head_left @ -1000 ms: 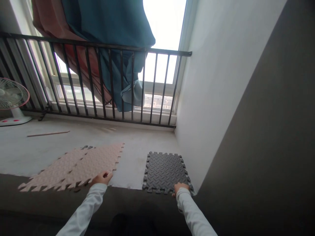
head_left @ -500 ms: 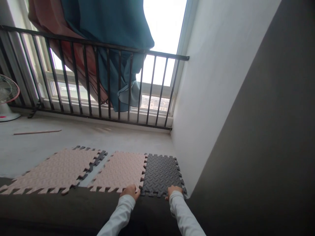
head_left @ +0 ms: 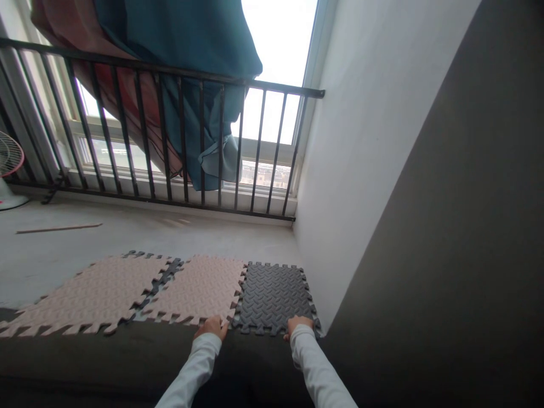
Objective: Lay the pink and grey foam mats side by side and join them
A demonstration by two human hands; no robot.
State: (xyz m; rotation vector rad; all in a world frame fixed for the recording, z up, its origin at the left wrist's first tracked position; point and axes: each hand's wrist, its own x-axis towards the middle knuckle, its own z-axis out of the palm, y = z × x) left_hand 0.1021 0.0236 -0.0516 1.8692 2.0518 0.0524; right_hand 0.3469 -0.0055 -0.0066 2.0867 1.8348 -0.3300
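The left hand and right hand, well apart, rest on the near edges of a pink foam mat tile and a grey foam mat tile, interlocked on the concrete floor; both look light and bendy, best taken by their toothed edges.

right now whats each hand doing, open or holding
Left hand: on the near edge of the pink foam tile, grip unclear.
Right hand: on the near edge of the dark grey foam tile, grip unclear.
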